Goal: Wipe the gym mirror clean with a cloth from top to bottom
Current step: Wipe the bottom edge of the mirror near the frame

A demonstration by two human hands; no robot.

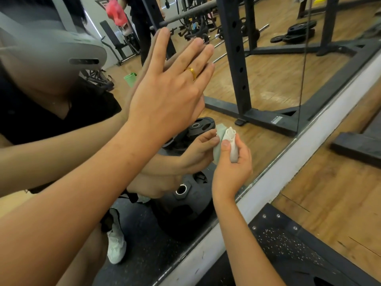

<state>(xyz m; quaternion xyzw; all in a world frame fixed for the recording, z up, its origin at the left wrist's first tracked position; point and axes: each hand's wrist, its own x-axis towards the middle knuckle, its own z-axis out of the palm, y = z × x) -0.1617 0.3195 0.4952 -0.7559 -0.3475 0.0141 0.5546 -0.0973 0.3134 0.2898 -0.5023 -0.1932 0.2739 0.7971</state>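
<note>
**Down low: cloth against the glass, close to the bottom edge**

Along the foot of the mirror (274,83) a white strip (309,145) runs on a slant from the near left to the far right, and the cloth (232,145) sits just above it. Above and to the far right of the cloth the glass stretches wide. A thin dark line (303,69) runs down it, right of the reflected rack (237,58).

To the right of the strip lies a wooden floor (329,193), with a black mat (288,240) speckled white at the near side. In the glass are black weight plates (185,195) behind the arms and more gym gear farther off.

The cloth is white and bunched into a small upright roll, its top end poking out. It touches the glass and meets its paler, greenish reflection. The right hand (232,172) has a closed grip on it, thumb across the front and fingers wrapped behind. The left hand (169,93) is higher and to the left, spread flat with straight fingers against the glass and holding nothing. A gold ring (191,72) shows on one finger.
</note>
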